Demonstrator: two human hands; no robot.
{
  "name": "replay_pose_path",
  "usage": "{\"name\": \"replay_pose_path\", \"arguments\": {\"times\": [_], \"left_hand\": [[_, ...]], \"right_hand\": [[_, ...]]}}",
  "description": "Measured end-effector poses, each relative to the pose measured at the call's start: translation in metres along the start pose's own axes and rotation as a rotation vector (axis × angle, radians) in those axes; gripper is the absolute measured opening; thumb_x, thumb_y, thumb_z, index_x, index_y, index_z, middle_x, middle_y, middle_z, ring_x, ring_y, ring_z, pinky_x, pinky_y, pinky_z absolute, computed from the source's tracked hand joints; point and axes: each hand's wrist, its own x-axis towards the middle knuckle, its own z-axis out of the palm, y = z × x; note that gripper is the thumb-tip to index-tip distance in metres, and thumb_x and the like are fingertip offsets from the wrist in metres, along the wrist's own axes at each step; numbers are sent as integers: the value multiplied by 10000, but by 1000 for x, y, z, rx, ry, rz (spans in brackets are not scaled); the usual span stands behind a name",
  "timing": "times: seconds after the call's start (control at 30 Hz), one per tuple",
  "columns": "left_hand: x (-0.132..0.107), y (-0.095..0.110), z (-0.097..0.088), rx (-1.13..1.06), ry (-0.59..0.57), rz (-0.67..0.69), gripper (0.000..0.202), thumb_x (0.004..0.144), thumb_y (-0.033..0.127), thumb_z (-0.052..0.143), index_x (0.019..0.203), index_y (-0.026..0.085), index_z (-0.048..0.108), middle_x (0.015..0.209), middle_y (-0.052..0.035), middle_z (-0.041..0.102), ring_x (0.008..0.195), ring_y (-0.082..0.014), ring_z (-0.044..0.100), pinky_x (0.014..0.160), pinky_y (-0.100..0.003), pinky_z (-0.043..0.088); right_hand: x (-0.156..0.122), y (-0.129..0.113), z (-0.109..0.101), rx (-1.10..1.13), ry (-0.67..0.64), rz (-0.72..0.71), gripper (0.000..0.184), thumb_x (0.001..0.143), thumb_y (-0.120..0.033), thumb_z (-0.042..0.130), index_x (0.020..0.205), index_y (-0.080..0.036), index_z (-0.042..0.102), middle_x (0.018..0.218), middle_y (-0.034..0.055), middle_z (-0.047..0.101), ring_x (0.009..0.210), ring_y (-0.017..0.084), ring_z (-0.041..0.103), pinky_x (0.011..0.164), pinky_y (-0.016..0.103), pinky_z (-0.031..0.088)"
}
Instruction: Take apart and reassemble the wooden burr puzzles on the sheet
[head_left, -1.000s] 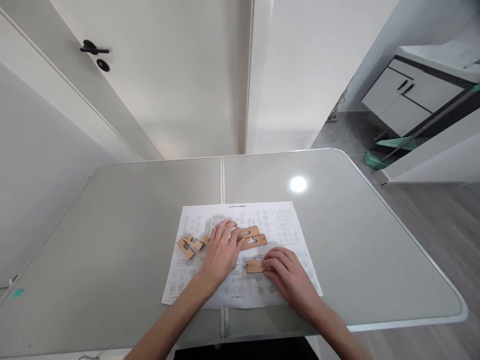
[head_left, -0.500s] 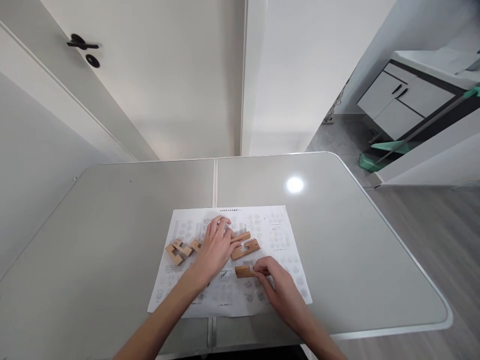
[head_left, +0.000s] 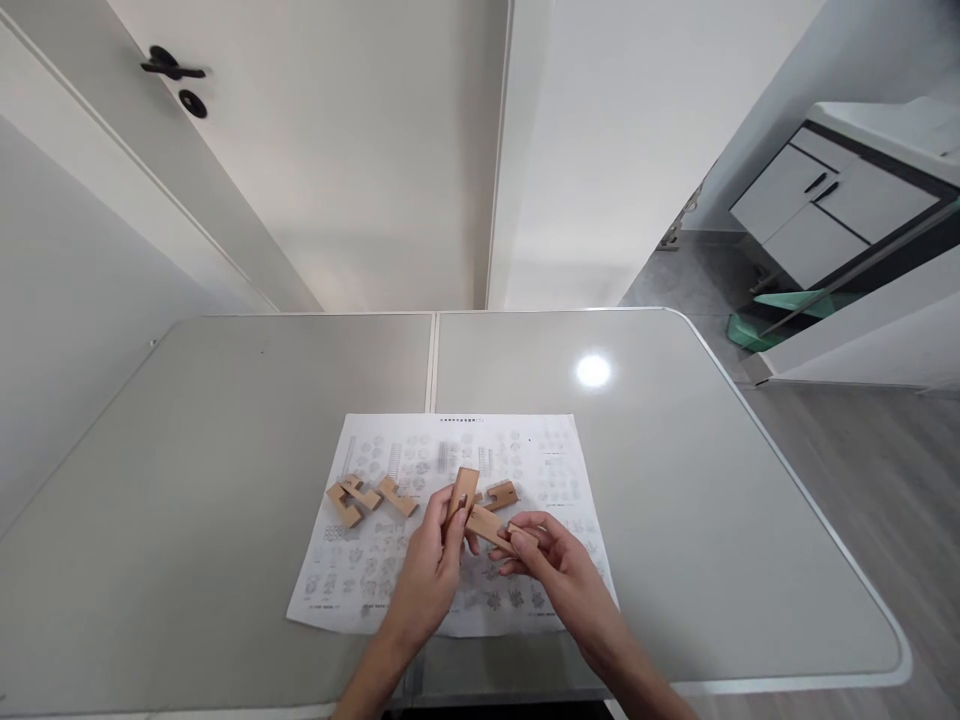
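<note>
My left hand (head_left: 436, 545) is closed on a notched wooden puzzle piece (head_left: 466, 483), which it holds tilted upright above the paper. Between thumb and fingers, my right hand (head_left: 559, 560) grips a second notched wooden piece (head_left: 487, 524), whose left end meets or nearly meets the first. Just behind them another wooden piece (head_left: 501, 494) lies on the printed sheet (head_left: 322, 560), partly hidden by the held ones. Left of my hands rest a notched wooden piece (head_left: 397, 496) and two more wooden pieces (head_left: 345, 506) touching each other.
The sheet, printed with small diagrams, lies on a grey table (head_left: 202, 480) with a pale rim and a centre seam. A white door (head_left: 360, 150) stands behind the table. A cabinet (head_left: 836, 200) and a green bin (head_left: 750, 330) are at the far right.
My left hand has picked up a wooden piece from the sheet and drawn back toward me. My right hand has raised its piece and brought it against or close to the other.
</note>
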Motion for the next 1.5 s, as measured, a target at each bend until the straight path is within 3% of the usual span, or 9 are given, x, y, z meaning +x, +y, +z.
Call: {"name": "replay_pose_path", "arguments": {"times": [0.13,0.23,0.4,0.7,0.93,1.17,1.5], "left_hand": [[-11,-7,-1,7,32,38,392,1113,476,376,1363,226,545,945,-61,714,827,-234,694,763,-353,571],[-17,-14,-3,9,32,65,408,1117,446,386,1443,241,519,1187,-110,740,970,-258,729,872,-395,597],[-23,-23,-5,92,20,-2,508,1116,449,369,1562,218,446,1510,-158,615,1220,-294,692,1077,-457,541],[-34,-26,-8,133,37,-39,528,1115,396,342,1602,207,416,1581,-139,561,1458,-284,547,1191,-459,472],[-42,-32,-10,204,90,48,524,1118,274,321,1639,259,378,1661,-91,475,1522,-254,475,1202,-432,482],[-48,-47,-12,295,126,120,580,1104,185,311,1677,259,263,1690,-87,429,1553,-219,426,1235,-430,452],[-45,-27,-10,233,135,142,537,1114,232,330,1648,279,359,1657,-64,483,1523,-222,474,1233,-420,455]], "right_hand": [[-3,2,6,-42,9,-37,439,849,-650,800,1015,-258,695,996,75,786,914,303,797,839,490,675],[-6,3,8,-90,29,-77,423,894,-644,758,1036,-250,699,1006,79,785,910,292,790,817,468,681],[-10,4,13,-170,14,-105,415,950,-616,709,1084,-224,689,1056,95,785,965,290,781,821,443,680],[-15,6,30,-180,45,-122,460,932,-645,716,1073,-208,690,1085,122,792,939,296,787,813,449,688],[-16,13,37,-242,-12,-74,503,970,-673,640,1112,-192,665,1013,128,804,871,283,801,831,446,674],[-18,14,48,-256,27,-77,502,963,-680,644,1097,-197,675,994,128,812,852,293,811,826,441,669],[-19,13,57,-236,85,-145,428,999,-620,630,1111,-210,681,1046,119,810,951,303,813,823,425,688]]}}
